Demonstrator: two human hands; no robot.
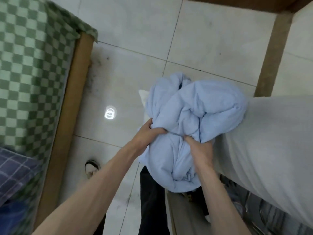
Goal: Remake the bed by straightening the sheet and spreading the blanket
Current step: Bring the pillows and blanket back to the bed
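Both hands, left hand (149, 133) and right hand (199, 146), clutch the bunched blue blanket (194, 116) tight. Spreading hasn't begun; next it needs carrying to the checked bed (25, 73) at nine o'clock.

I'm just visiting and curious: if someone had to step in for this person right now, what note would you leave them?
Left hand: closed on the bunched pale blue fabric blanket.
Right hand: fingers also gripping the same bundle.
The blanket is crumpled in a ball, held above the white tiled floor, beside the pale grey sheet-covered mattress on the right.
A bed with a green checkered cover stands to the left.
Done: blanket gathered up.
Left: shake it open and spread it; whether the sheet is straight cannot be judged from here.
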